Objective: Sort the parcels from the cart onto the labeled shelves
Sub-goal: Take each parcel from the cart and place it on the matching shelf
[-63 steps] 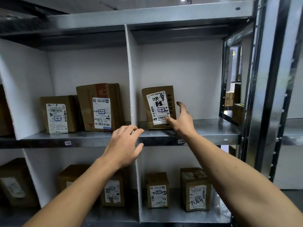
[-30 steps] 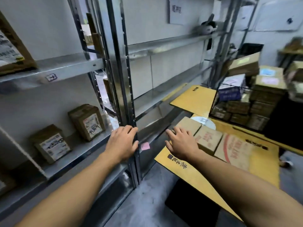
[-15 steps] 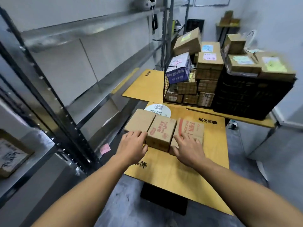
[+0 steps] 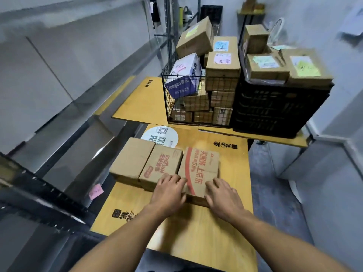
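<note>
Both hands (image 4: 169,193) shifted rightward — onto one parcel (image 4: 199,169) on the yellow table (image 4: 196,232).

Three cardboard parcels in a row on the yellow desk (image 4: 196,236). Red-printed parcel (image 4: 200,169) is rightmost. Left hand (image 4: 170,191) and right hand (image 4: 223,193) rest fingers-spread on its near edge. Beyond it: wire basket (image 4: 196,101) and black crate (image 4: 275,108), both loaded with boxes. Steel shelves (image 4: 78,79) to its left.

single head view, looking forward and down from close above my hands; yellow table (image 4: 225,228) fills centre, wire basket (image 4: 196,99) at 12 o'clock, shelving (image 4: 82,61) at 9 o'clock.
</note>
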The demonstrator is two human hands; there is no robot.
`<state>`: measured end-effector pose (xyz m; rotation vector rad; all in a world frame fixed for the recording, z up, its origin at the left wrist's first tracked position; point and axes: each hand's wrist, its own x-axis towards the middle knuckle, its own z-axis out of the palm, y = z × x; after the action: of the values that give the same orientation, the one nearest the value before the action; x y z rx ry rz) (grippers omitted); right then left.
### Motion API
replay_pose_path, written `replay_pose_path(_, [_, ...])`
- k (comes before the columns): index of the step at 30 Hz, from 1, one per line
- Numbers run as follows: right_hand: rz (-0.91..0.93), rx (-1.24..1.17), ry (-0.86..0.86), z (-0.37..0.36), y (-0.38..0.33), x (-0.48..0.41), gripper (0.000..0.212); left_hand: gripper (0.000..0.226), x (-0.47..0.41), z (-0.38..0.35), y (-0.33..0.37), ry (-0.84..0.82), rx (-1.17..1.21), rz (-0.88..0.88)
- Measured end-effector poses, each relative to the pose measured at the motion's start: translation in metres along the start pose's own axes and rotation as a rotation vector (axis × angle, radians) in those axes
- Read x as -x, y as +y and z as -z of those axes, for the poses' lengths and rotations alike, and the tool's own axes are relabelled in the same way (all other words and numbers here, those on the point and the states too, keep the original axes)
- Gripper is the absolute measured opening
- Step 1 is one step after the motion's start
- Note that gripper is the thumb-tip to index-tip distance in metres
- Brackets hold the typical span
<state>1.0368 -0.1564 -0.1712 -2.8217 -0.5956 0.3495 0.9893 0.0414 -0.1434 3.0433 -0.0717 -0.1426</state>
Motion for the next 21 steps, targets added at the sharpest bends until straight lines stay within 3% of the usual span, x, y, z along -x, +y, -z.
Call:
replay_pose_path(13, [-0.112,-0.028,-0.009,-0.020,0.031,0.017,0.047,0.047,-0.024,-0.027,0.008,-0.079,0.021,-0.010])
replay_pose_path(18, [-0.245,-0.301,0.121,-0.025,0.036,0.013,0.047,0.051,-0.020,-0.032,0.025,-0.094,0.039,0.003])
replay_pose_path(21, [-0.360,-0.488,0.112,-0.030,0.035,0.008,0.050,0.051,-0.021,-0.034,0.030,-0.090,0.072,0.028])
